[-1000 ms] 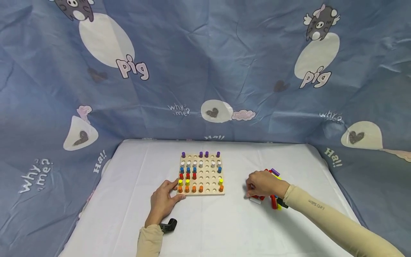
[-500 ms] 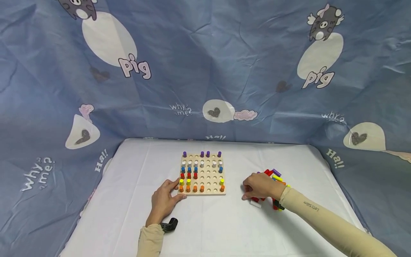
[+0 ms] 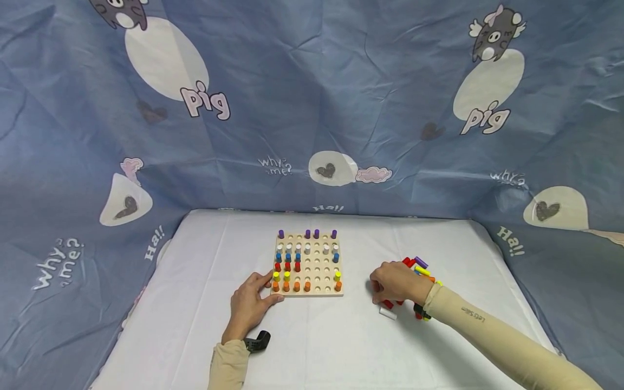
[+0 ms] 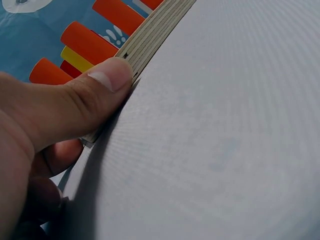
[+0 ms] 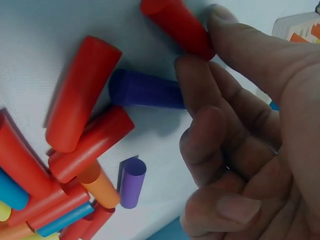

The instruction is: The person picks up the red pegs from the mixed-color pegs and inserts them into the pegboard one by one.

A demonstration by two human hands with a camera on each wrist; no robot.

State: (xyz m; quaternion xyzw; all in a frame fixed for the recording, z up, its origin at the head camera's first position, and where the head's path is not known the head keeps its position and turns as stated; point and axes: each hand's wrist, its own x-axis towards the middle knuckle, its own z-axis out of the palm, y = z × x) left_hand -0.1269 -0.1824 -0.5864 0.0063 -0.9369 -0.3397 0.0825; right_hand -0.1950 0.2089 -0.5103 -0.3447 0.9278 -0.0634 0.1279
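Right hand (image 5: 250, 125) pinches red peg (image 5: 177, 25), lying flat.

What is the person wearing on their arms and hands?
Both arms wear long, snug, beige sleeves. The right sleeve has small dark lettering printed near the wrist. The left sleeve ends at the wrist, and a small black gadget is strapped there. The left hand and the right hand are bare: no gloves, and no rings that I can see.
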